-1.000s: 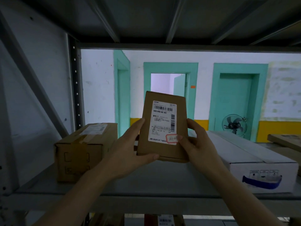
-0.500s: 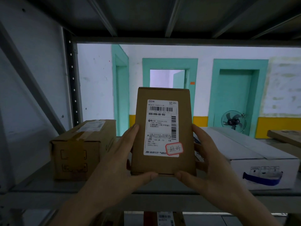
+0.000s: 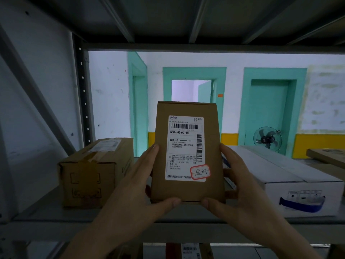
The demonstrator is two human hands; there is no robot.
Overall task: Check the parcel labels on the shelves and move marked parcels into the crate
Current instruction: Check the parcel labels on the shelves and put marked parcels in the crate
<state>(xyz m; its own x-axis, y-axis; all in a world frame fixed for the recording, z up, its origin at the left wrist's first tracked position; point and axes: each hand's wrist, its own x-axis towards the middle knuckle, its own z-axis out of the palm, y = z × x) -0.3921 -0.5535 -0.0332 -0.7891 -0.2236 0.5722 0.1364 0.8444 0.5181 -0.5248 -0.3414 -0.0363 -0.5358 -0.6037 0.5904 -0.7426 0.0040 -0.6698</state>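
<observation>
Parcel label [image 3: 185,148]: I read "600-H06-00-103" under the top barcode.
Red-edged sticker [image 3: 200,172]: handwritten "超时", on the label's lower right corner.
Other print: too small for me.

2 hands [image 3: 130,189], 1 held parcel [image 3: 186,152], 1 brown box [image 3: 93,172], 1 white box [image 3: 283,176], 1 fan [image 3: 267,139], 3 doorways [image 3: 194,86]
</observation>
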